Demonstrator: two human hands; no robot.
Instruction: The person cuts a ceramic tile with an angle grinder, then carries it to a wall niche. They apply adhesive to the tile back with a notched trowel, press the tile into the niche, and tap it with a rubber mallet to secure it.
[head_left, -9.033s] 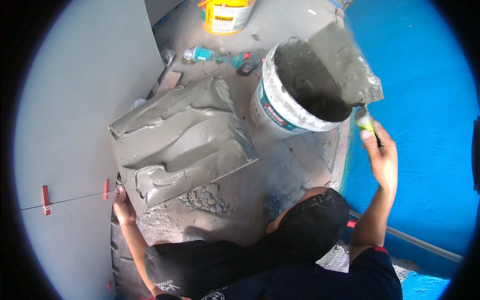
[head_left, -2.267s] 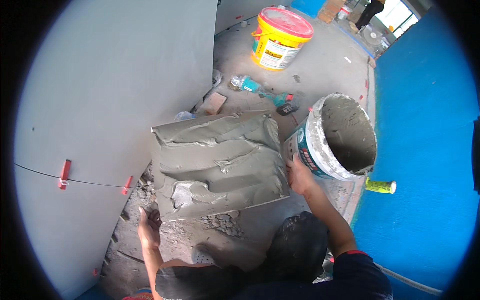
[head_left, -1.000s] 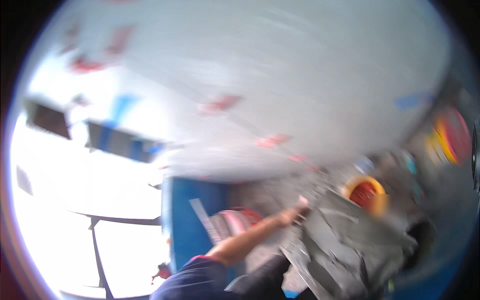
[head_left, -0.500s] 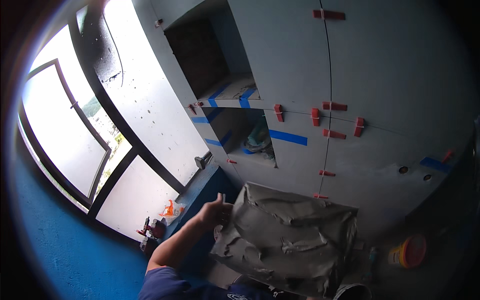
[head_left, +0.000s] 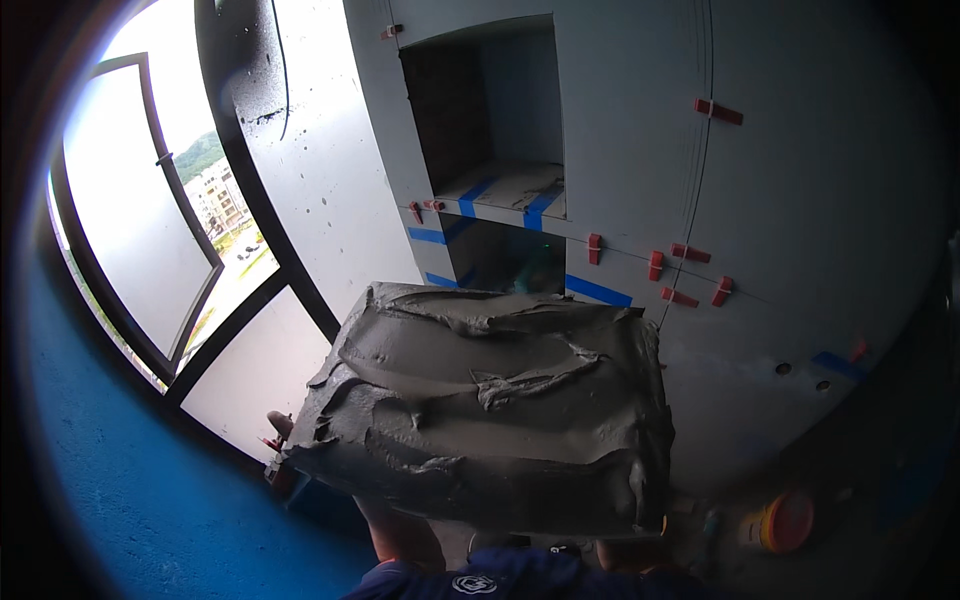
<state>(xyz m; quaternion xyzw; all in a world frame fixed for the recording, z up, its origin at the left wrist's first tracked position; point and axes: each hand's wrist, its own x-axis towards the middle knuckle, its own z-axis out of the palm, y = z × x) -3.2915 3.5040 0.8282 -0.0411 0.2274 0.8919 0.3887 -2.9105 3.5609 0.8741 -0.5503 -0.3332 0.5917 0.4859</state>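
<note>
A large rectangular tile thickly coated with wet grey mortar is raised in front of me, coated face up. The mortar lies in ridges and folds, with ragged edges. My left hand grips the tile's left edge; only a fingertip or thumb shows beyond it, the rest being hidden underneath. From the lower edge my right forearm reaches under the tile's near right part. My right hand is hidden there, supporting that side. Beyond the tile stands a grey tiled wall.
Two recessed niches, an upper one and a lower one partly covered by the tile, carry blue tape. Red levelling wedges sit along the joints. A window stands open at left above a blue wall. An orange-yellow bucket is at lower right.
The coated tile has moved up and left, covering more of the wall. My left hand, earlier showing beside the tile, is now mostly hidden at its left edge. The view has shifted.
</note>
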